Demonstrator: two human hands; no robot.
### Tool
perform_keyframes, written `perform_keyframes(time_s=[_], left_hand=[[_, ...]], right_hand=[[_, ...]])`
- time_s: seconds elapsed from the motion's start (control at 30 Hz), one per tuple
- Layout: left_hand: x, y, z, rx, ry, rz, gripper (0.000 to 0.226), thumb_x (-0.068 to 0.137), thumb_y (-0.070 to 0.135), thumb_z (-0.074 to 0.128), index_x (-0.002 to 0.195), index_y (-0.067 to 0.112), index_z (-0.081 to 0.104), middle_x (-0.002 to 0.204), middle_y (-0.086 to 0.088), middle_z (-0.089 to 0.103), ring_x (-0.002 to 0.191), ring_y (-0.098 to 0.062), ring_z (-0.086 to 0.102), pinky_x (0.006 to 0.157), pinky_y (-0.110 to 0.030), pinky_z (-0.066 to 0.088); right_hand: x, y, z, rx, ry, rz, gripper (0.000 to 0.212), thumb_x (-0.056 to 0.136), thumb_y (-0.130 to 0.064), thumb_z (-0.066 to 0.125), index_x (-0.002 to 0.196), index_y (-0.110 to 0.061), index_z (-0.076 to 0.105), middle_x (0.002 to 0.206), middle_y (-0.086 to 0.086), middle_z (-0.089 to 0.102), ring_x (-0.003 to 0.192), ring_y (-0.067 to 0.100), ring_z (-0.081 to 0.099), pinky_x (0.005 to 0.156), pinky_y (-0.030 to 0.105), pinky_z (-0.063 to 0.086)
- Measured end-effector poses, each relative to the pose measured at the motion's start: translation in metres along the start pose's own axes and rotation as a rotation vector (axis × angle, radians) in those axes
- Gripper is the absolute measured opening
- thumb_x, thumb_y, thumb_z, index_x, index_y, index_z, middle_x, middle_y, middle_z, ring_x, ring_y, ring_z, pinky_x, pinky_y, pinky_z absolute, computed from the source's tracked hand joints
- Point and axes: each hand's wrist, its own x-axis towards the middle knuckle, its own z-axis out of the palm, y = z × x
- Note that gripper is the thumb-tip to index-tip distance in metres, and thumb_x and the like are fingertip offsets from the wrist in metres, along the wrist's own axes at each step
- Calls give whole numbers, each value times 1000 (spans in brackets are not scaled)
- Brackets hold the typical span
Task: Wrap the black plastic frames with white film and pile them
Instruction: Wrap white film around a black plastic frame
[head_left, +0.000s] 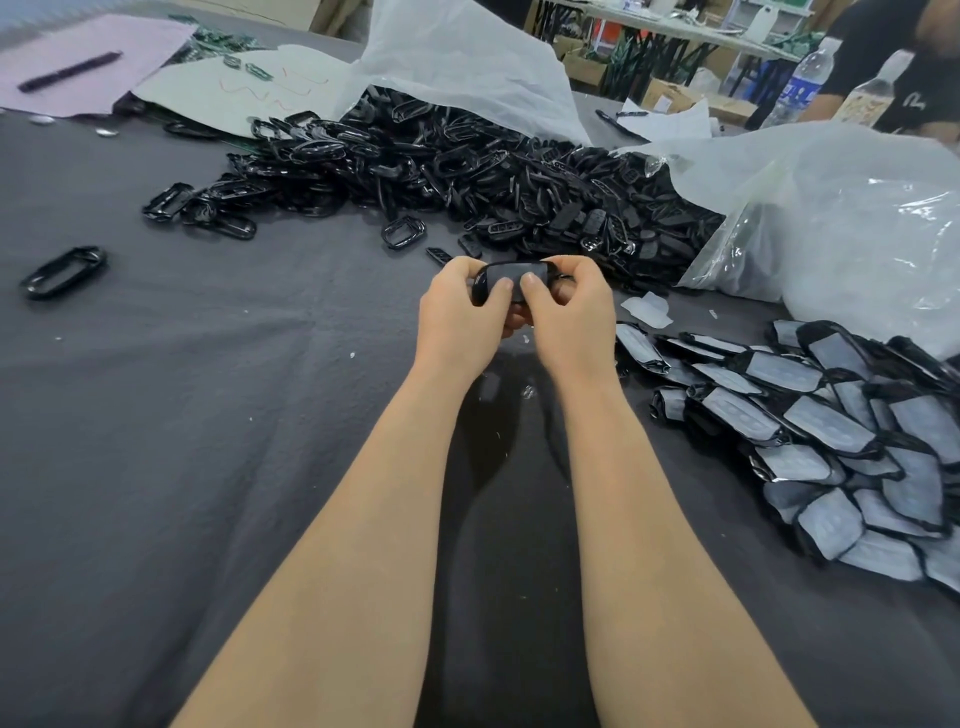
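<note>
Both my hands hold one black plastic frame (511, 274) above the middle of the table. My left hand (460, 312) grips its left end, thumb pressed on top. My right hand (563, 312) grips the right end, its thumb also on the frame's face. A big heap of bare black frames (441, 166) lies just beyond my hands. To the right sits a pile of frames wrapped in white film (831, 441). A scrap of white film (647, 309) lies right of my right hand. The underside of the held frame is hidden by my fingers.
The table wears a dark grey cloth (182, 389). A single loose frame (65, 270) lies at the left. Clear plastic bags (857, 223) bulge at the back right. Pink paper with a black pen (70, 70) lies far left. A person and two water bottles (802, 83) are at the far right.
</note>
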Motion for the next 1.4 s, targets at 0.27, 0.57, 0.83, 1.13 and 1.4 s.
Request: perform_keyframes(time_s=[0.27, 0.57, 0.83, 1.13, 1.4], left_hand=[[0, -2, -1, -6, 16, 4, 19, 95, 14, 55, 80, 25, 50, 73, 2, 66, 55, 3, 63, 62, -22, 57], [-1, 1, -1, -120, -21, -38, 23, 98, 7, 50, 90, 29, 48, 85, -2, 68, 60, -1, 67, 59, -15, 54], [1, -1, -1, -109, 24, -58, 14, 98, 9, 49, 103, 22, 49, 86, -1, 68, 68, -7, 68, 68, -23, 58], [-1, 2, 0, -95, 15, -51, 18, 95, 6, 55, 112, 12, 54, 84, -3, 70, 65, -3, 67, 68, -20, 57], [-6, 17, 15, -69, -45, -12, 24, 94, 5, 55, 95, 29, 52, 76, 0, 68, 59, -2, 65, 66, -25, 57]], right_hand=[[2, 3, 0, -59, 12, 16, 17, 94, -13, 55, 109, -9, 60, 89, 4, 66, 90, 24, 66, 90, 45, 51], [4, 3, -1, -51, 56, 35, 10, 93, -13, 55, 103, -13, 58, 82, -3, 60, 85, 18, 60, 90, 42, 51], [0, 0, -1, -79, -32, 5, 27, 91, -9, 59, 118, -10, 54, 97, 12, 67, 91, 25, 65, 90, 42, 51], [-1, -3, -4, -13, 11, 19, 19, 93, -15, 56, 112, -11, 60, 98, 10, 69, 92, 26, 66, 89, 44, 51], [4, -5, -21, -62, 130, 38, 13, 93, -12, 52, 103, -9, 59, 73, -10, 52, 78, 12, 55, 68, 16, 37]])
